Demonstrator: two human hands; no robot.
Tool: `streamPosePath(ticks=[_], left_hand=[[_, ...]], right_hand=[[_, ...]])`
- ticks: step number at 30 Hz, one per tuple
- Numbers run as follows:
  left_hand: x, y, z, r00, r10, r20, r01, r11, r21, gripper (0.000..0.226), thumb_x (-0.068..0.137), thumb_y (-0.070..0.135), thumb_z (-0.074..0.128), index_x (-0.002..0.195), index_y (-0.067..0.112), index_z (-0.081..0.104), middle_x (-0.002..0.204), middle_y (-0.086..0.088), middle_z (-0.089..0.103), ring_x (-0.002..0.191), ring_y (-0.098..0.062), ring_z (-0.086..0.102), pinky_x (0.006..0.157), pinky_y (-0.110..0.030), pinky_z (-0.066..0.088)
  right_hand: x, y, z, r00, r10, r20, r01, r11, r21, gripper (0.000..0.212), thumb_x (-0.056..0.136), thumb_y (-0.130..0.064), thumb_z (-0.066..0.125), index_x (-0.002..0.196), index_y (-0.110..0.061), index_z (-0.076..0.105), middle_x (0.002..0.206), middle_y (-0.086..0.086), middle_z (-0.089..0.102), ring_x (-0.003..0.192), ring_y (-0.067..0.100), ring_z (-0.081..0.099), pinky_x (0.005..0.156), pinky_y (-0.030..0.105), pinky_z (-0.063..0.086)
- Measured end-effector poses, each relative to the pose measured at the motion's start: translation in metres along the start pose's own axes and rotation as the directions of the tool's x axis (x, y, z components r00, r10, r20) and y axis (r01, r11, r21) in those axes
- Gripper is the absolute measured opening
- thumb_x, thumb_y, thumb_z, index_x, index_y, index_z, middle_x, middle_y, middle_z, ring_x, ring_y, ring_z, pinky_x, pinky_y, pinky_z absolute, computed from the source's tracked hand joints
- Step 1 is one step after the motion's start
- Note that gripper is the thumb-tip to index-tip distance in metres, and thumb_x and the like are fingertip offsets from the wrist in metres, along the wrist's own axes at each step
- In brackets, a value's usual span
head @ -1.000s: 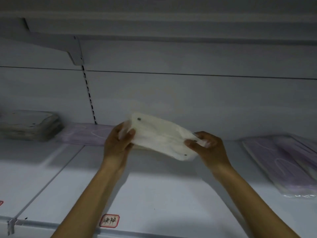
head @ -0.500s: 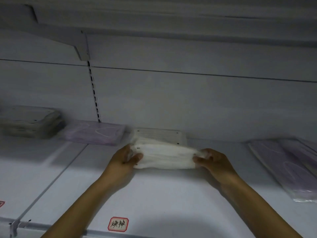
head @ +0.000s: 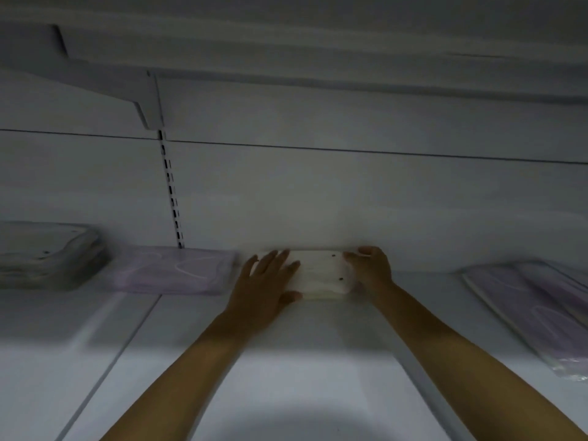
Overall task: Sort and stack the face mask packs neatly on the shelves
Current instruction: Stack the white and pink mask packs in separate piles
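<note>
1. The white shelf (head: 286,361) carries all the mask packs, which lie toward its back edge near the pale back panel (head: 350,202).
2. At the far left sits a grey stack of packs (head: 47,256), several layers high, its details blurred.
3. Just to its right lies a lilac pack (head: 175,273), flat on the shelf below the slotted upright (head: 171,192). Its near edge reaches the seam between two shelf boards.
4. At the right edge lie more lilac packs (head: 534,307), angled toward the front and overlapping one another; how many there are cannot be told.
5. The white mask pack (head: 321,275) lies flat at the back of the shelf, between the lilac pack on the left and the lilac packs on the right, close against the back panel. Whether another white pack lies under it cannot be told.
6. The left hand (head: 267,281) rests on the pack's left end with straight, spread fingers lying flat over its top and the thumb along its front edge.
7. The right hand (head: 369,268) is at the pack's right end, fingers curled over the far corner and thumb touching the short edge, holding that end.
8. Both forearms reach up from the bottom of the view, well apart, converging on the white pack.
</note>
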State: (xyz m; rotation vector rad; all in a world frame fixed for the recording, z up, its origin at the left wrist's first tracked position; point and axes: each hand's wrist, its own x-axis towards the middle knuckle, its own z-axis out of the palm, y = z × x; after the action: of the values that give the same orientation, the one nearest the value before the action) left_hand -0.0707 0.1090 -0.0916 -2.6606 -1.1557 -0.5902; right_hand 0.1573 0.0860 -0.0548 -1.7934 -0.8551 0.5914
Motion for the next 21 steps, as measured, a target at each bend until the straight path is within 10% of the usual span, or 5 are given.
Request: streamPosePath(ticks=[7, 21], left_hand=[[0.005, -0.003, 0.009, 0.999, 0.041, 0.022, -0.042, 0.999, 0.028, 0.067, 0.1, 0.052, 0.011, 0.132, 0.017, 0.059, 0.134, -0.009, 0.06, 0.119, -0.029, 0.06, 0.096, -0.049, 0.047], [0.011, -0.007, 0.022, 0.991, 0.116, -0.061, -0.119, 0.992, -0.046, 0.059, 0.1, 0.048, 0.022, 0.131, 0.013, 0.059, 0.135, -0.012, 0.058, 0.118, -0.034, 0.06, 0.095, -0.054, 0.046]], right_hand=[[-0.049, 0.03, -0.012, 0.98, -0.199, 0.003, 0.199, 0.98, 0.02, 0.046, 0.094, -0.042, 0.056, 0.132, -0.015, 0.052, 0.11, -0.007, 0.055, 0.105, 0.008, 0.051, 0.087, 0.017, 0.034], [-0.04, 0.042, -0.005, 0.914, -0.273, 0.3, 0.374, 0.853, -0.364, 0.119, 0.053, -0.08, 0.069, 0.151, -0.027, 0.027, 0.151, -0.005, 0.04, 0.136, 0.015, 0.041, 0.112, 0.039, 0.035]])
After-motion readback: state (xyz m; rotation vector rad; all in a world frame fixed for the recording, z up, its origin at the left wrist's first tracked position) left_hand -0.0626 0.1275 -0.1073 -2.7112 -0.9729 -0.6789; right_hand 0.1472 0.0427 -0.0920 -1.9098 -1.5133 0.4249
